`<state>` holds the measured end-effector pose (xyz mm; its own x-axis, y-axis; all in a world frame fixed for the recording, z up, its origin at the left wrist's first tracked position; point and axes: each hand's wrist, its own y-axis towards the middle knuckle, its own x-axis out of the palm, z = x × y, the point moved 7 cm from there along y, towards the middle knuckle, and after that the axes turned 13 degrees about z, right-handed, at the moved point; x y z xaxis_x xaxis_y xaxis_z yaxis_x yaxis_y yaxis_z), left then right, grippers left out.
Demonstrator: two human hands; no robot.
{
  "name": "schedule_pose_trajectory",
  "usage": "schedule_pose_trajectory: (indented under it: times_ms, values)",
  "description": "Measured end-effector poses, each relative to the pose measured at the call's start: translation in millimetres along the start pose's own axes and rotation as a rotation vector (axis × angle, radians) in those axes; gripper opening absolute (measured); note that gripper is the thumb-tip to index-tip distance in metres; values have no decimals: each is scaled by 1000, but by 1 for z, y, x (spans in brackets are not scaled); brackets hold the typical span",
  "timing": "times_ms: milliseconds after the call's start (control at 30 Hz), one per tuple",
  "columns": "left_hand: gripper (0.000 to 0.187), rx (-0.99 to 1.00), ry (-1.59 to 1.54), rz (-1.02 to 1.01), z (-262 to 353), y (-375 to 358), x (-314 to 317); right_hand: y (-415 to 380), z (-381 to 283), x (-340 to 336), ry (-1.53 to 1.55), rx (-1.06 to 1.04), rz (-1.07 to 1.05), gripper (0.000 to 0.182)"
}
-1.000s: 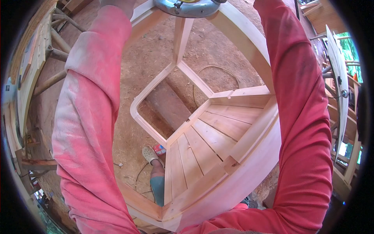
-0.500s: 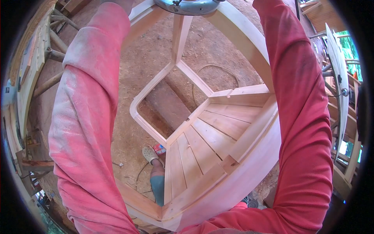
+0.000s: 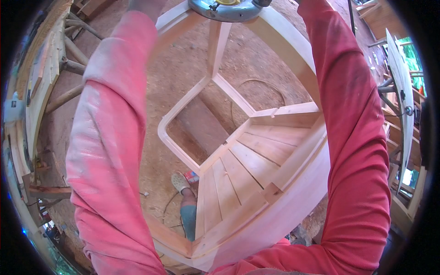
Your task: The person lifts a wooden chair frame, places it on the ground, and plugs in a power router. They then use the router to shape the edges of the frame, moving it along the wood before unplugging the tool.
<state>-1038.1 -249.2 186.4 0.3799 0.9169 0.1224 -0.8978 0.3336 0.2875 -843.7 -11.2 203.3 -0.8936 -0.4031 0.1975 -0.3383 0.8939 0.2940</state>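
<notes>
A pale wooden frame with a slatted panel lies in front of me, its curved top rail running up to the upper edge of the view. On that rail sits a tool with a rounded grey metal body and a yellow part, cut off by the top edge. My left hand shows only as a sliver at the top, left of the tool, its fingers out of sight. Right of the tool, just a bit of my right hand enters at the top edge. Whether either hand grips the tool is hidden.
Below the frame is a dirt floor with a loop of cord and a wooden board. My foot in a pale clog stands beside a red box. Timber and poles are stacked at left; more boards stand at right.
The view has shifted slightly, so the frame and the tool appear a little lower and further right. More of the tool, including its yellow part, now shows. My left forearm has moved a little right.
</notes>
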Motion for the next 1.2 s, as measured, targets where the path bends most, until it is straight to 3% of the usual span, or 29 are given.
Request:
schedule_pose_trajectory:
  times_ms: [233,333,433,533,733,833,933,1033,1133,1200]
  values:
    - [33,-22,114,-136,-7,-24,-7,2,7,4,179,16,-87,27]
    - [36,-43,192,-226,-11,-32,-9,1,3,0,22,13,48,27]
    - [40,-50,280,-276,-13,-40,-12,19,21,-4,188,38,-164,28]
    - [44,-42,354,-288,-13,-43,-13,2,10,-7,64,-11,-25,32]
    - [52,-12,533,-253,-3,-41,-19,30,25,-24,-141,18,-57,32]
    - [59,30,786,-204,0,-39,-25,52,43,-38,-191,54,-47,31]
    - [52,-47,661,-277,13,-45,-26,40,34,-33,-130,47,-51,28]
    - [42,-250,-135,-270,-8,-45,-17,34,30,-34,-163,58,36,26]
    - [36,-66,-292,-228,18,-56,-23,20,19,-25,-176,28,42,30]
    - [37,-66,-171,-201,16,-54,-25,16,16,-24,-201,-60,13,30]
